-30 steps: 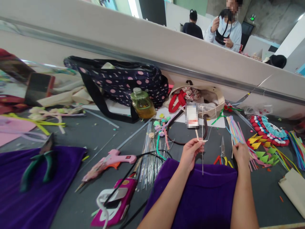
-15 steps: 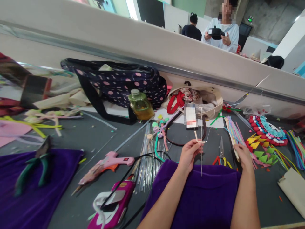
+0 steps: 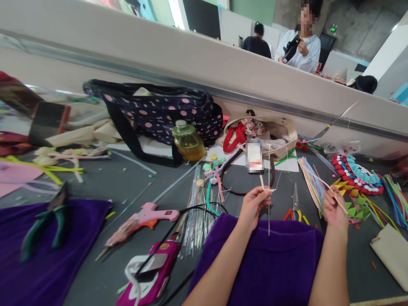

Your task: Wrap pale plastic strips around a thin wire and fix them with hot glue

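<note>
My left hand (image 3: 255,206) is closed in a pinch on a thin wire frame (image 3: 269,170) with pale wrapping at its crossing. One wire end hangs below the fingers, over the purple cloth (image 3: 261,259). To the right, my right hand (image 3: 336,206) pinches a single cream pipe cleaner (image 3: 324,182), which slants across the fingers. Just left of that hand lies a bundle of pastel pipe cleaners (image 3: 310,182). Scissors (image 3: 296,199) with red and yellow handles rest between my hands, apart from both.
A pink glue gun (image 3: 143,223), its black cable and green-handled pliers (image 3: 57,221) lie to the left. Clear thin sticks (image 3: 194,212) are beside the cloth. A bottle (image 3: 188,142), dotted bag (image 3: 159,110) and cream bag (image 3: 280,127) stand along the partition. Two people are beyond it.
My right hand has lifted from the pastel bundle and moved right, now with a cream pipe cleaner in its fingers. My left hand has stayed in place with the wire frame.
</note>
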{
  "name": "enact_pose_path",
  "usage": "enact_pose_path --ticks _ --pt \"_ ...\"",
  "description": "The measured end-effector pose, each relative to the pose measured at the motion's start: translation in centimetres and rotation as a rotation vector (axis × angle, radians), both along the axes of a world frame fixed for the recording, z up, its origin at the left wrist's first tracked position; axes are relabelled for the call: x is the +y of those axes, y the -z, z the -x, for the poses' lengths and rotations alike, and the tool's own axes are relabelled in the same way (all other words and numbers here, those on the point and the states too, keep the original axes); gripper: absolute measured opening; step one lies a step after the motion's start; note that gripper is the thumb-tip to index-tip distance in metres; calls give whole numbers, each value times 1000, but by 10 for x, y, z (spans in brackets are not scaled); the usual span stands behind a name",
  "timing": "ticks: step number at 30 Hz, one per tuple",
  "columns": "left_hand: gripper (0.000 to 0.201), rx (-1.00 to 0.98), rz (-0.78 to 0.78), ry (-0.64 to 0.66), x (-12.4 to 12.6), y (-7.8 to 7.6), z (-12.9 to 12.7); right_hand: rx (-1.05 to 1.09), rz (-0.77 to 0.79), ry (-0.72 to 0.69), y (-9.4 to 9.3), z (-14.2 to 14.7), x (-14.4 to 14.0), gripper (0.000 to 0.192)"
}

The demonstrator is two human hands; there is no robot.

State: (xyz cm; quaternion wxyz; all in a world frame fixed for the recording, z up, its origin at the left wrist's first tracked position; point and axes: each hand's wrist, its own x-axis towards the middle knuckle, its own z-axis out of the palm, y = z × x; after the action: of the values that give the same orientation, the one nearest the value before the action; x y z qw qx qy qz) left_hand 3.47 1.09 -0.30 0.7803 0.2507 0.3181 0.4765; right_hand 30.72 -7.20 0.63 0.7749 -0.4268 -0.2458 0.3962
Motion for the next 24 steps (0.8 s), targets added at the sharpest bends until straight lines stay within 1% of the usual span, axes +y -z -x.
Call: enact_pose_path --ticks 2,3,7,9,11,13,16,18,19,20,22,24 --pt "32 -1 -2 4 0 1 0 56 -116 39 -2 3 1 17" --pt "32 -1 -3 5 0 1 0 54 -150 68 -4 5 1 17" --pt "31 -7 -8 0 0 1 0 -24 -251 197 -11 13 -1 22" --pt "31 -10 -11 -2 0 0 0 -74 -289 260 -12 13 -3 17" --pt "31 -10 -12 1 0 0 0 -138 -279 321 -11 12 -4 14" --pt "31 -7 -9 6 0 0 0 -197 -241 367 -8 12 -1 20" --pt "32 -1 -9 5 0 0 0 -356 -120 463 -4 17 8 24" --pt "32 -4 -9 2 -1 -1 0 -509 -26 538 -5 24 13 27" --pt "32 -8 -7 2 -1 -2 1 -569 -5 565 -8 28 15 28" --pt "32 -12 -4 4 -1 -3 1 -599 -15 576 -11 31 15 28" --pt "32 -23 0 10 -1 -4 2 -595 -90 562 -21 36 15 25" --pt "33 -32 0 14 -1 -5 2 -612 -135 555 -31 37 13 24"
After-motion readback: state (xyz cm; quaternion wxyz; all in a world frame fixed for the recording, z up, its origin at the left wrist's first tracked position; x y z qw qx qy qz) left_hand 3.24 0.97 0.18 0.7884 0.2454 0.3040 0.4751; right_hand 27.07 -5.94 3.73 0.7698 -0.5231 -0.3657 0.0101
